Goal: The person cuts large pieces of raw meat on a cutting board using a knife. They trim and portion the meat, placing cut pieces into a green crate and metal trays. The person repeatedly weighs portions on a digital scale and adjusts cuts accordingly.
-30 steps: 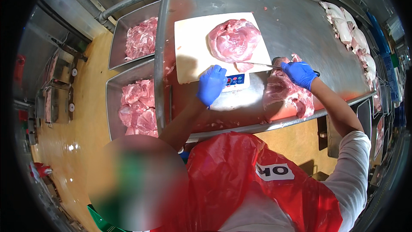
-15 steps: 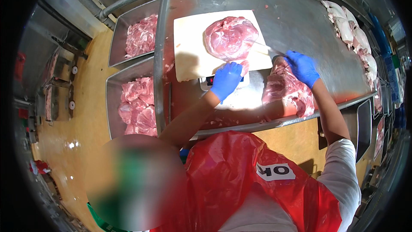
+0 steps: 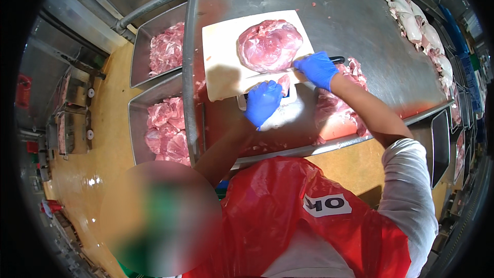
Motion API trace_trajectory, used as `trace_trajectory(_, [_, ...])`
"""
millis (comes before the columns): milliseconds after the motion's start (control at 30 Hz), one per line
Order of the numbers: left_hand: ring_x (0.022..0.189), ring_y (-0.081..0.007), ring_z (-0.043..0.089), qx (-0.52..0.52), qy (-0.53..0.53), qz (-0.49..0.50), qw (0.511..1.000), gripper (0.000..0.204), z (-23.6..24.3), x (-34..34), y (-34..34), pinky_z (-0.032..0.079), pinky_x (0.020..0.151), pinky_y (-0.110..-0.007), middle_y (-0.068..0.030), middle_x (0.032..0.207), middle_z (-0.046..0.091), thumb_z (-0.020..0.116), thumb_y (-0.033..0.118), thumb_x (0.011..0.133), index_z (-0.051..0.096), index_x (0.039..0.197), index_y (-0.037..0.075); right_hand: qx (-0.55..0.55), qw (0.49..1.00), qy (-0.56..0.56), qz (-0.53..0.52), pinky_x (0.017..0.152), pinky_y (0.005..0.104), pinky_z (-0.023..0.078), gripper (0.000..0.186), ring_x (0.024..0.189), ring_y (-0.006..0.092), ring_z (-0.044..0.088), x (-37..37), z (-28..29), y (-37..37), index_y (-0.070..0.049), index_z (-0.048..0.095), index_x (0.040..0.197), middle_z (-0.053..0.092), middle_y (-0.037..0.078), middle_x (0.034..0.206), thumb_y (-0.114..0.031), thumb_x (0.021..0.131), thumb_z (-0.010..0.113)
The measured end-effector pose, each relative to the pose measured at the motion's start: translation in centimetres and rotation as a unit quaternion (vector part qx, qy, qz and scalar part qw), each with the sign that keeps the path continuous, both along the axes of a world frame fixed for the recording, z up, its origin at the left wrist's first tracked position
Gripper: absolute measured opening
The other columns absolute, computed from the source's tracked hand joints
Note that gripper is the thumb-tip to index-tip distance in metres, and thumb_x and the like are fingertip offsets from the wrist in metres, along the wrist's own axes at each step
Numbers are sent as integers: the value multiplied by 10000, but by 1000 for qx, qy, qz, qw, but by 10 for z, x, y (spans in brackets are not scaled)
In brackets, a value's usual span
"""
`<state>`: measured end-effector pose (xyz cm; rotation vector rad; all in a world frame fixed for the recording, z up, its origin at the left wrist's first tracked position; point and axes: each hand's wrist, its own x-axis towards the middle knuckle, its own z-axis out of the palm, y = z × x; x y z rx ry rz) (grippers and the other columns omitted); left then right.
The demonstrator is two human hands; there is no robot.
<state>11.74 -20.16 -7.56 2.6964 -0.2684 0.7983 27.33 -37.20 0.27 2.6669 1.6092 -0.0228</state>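
Note:
A big boneless piece of raw meat (image 3: 270, 45) lies on the white cutting board (image 3: 220, 46). My right hand (image 3: 318, 69), in a blue glove, is closed round a knife whose black handle (image 3: 337, 59) sticks out behind it. The blade reaches left across the board's near edge, just below the meat. My left hand (image 3: 263, 104), also gloved in blue, is closed on a small meat scrap (image 3: 284, 83) at that edge. Some of a white-rimmed device (image 3: 241, 102) shows from under the board, partly covered by the left hand.
More raw meat (image 3: 333, 107) lies right of the board on the steel table (image 3: 355, 25). Pale, skin-covered pieces (image 3: 411, 25) line the table's far right. Left of the table stand a metal tub of trimmings (image 3: 165, 45) and another tub with larger chunks (image 3: 167, 126).
My right hand has swung left from beside the loose meat to the board's near right corner, bringing the knife along. My left hand has shifted slightly left and nearer, still with the scrap.

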Motion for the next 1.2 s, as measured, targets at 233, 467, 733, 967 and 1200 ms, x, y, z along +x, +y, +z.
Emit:
trace_trajectory(233, [715,-262,606,-92,-33,-49,994,64,7,-5,10,495,629,-386,-70,762,603,662,155,765,657,809,109,-104,990,-89,-22,626,460,497,197,710,349,656,74,17,-135,-126,650,936,655,158,772,-249,936,497])
trace_trajectory(467, [633,-312,572,-248,62,20,967,40,28,-28,19,463,589,-399,-126,700,600,674,77,743,673,774,52,4,991,-120,-54,637,483,477,89,700,350,636,16,13,-145,-107,561,946,618,145,733,-127,860,547])
trace_trajectory(733, [668,-292,625,-264,67,-28,962,23,23,-31,23,497,620,-381,-108,706,631,678,97,744,688,760,84,98,995,5,-35,699,473,459,176,836,318,682,-35,-15,9,-148,665,977,686,104,855,-165,843,551])
trace_trajectory(967, [653,-254,623,-318,96,-46,942,36,37,-37,26,489,645,-345,-109,687,644,658,30,727,687,712,46,-51,996,-19,-75,661,476,438,183,752,300,687,14,2,-80,-240,668,993,681,80,787,-222,917,502])
trace_trajectory(1200, [628,-120,574,-510,168,-28,843,88,20,-74,24,464,613,-273,-47,661,621,607,13,740,694,741,20,-51,993,-58,-90,616,455,489,153,713,335,667,-9,35,-145,-134,630,989,649,127,745,-171,910,504])
